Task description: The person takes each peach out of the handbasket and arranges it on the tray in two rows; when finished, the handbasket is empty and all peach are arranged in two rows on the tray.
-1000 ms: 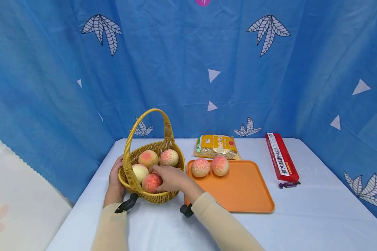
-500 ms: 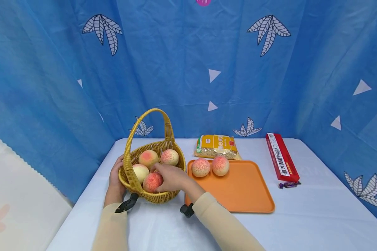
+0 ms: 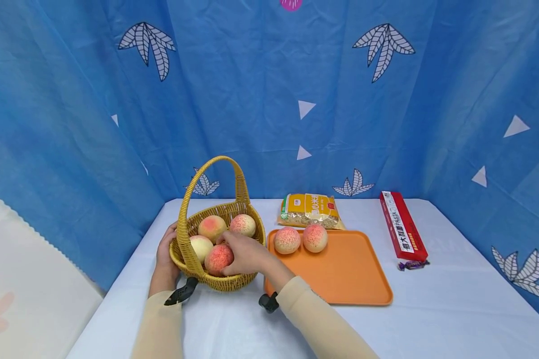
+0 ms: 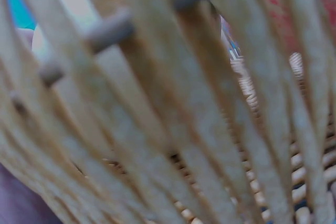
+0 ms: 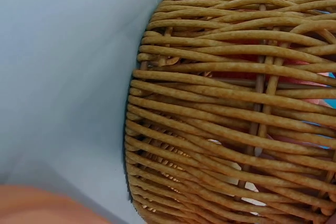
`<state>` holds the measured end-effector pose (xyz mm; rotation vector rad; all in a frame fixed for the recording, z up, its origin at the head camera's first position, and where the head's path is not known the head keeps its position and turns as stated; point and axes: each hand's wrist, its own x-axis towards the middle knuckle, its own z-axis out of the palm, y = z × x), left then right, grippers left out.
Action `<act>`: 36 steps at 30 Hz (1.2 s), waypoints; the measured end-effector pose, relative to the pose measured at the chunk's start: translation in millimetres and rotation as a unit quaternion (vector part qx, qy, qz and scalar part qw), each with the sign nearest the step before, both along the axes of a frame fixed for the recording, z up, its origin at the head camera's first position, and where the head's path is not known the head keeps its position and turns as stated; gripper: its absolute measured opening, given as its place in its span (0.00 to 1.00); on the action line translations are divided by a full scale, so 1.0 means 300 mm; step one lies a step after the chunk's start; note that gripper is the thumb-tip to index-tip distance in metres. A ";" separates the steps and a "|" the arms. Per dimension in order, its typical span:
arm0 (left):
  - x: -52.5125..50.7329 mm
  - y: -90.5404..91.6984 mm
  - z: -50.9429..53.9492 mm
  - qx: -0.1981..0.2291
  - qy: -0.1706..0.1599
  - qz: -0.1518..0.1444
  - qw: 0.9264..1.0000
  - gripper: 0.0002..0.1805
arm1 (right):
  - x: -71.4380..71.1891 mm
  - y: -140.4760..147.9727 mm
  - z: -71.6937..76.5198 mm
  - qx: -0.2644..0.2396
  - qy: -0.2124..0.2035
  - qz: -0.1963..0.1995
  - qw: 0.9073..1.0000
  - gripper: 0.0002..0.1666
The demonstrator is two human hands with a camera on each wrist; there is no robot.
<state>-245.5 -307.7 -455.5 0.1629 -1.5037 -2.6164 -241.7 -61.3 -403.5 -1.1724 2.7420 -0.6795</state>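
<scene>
A yellow wicker basket [image 3: 226,284] with a tall arched handle stands on the left half of the table. Inside lie several peaches, among them a pale peach [image 3: 200,246], an orange-pink peach [image 3: 212,227] and a speckled peach [image 3: 242,225]. My left hand [image 3: 163,255] holds the basket by its left side, fingertips partly hidden behind the handle. Reaching over the near rim, my right hand [image 3: 247,253] grips a red peach [image 3: 218,260] within the basket. Both wrist views are filled by woven basket wall [image 4: 173,93], [image 5: 231,108], so the fingers barely show there.
Right of the basket lies an orange tray [image 3: 332,274] bearing two peaches [image 3: 287,240] near its far left corner. Behind it is a yellow pasta bag [image 3: 311,209]. A red pasta box [image 3: 403,224] and a purple wrapped candy [image 3: 413,265] lie farther right.
</scene>
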 end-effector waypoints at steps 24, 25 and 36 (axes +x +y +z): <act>0.003 -0.001 -0.003 0.001 0.006 -0.003 1.000 0.19 | 0.007 0.022 -0.018 -0.082 0.009 -0.006 0.997 0.39; 0.002 -0.002 -0.003 0.002 0.005 -0.003 1.000 0.19 | 0.008 0.023 -0.019 -0.083 0.010 -0.006 0.997 0.39; 0.010 0.006 0.003 -0.006 0.017 0.002 1.000 0.20 | 0.017 0.028 -0.025 -0.095 0.030 -0.022 0.995 0.41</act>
